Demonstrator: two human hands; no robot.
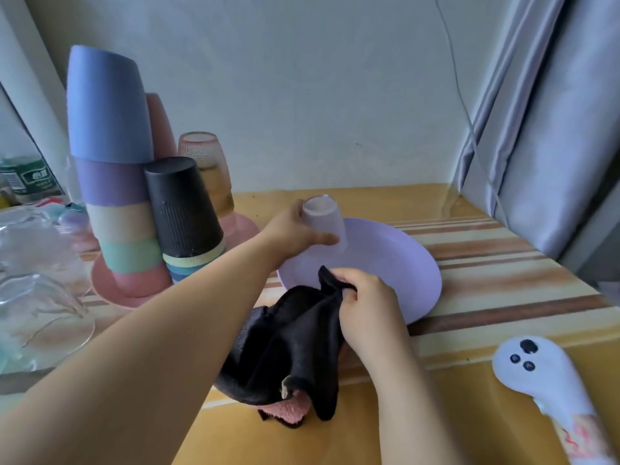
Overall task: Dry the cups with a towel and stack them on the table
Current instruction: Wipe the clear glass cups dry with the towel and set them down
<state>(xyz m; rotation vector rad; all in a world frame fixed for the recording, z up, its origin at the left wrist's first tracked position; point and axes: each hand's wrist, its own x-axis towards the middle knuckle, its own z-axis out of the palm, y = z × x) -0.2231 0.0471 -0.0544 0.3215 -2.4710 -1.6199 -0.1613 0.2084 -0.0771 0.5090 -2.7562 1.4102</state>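
The left hand [295, 233] grips a small frosted, pale lilac cup [324, 223] held upside down, its base toward the camera and its mouth toward the lilac plate [402, 263] beneath it; thumb across the near side, fingers wrapped round the far side, so the cup is firmly clasped rather than resting on anything (whether its rim touches the plate I cannot tell). Held mouth-down like this, any remaining water would run onto the plate and not the striped tablecloth [503, 280], which is probably why it is kept there. The right hand [365, 300] pinches a bunched fold of the black towel [292, 333] between thumb and curled fingers, the rest of the cloth hanging down to the table edge with a pink underside showing at the bottom; gathered so, a wad of it looks ready to go into or round the cup. Towel and cup are near each other but not touching, so the wiping seems about to begin. To the left, on a pink plate [104, 290], stands a tall leaning stack of inverted pastel cups [114, 182] with a black cup [183, 206] capping a shorter stack just beside it, and a pinkish glass tumbler [208, 166] behind: most likely the finished pile, inverted to nest and to keep dust out. Clear glassware [37, 290] sits at far left.
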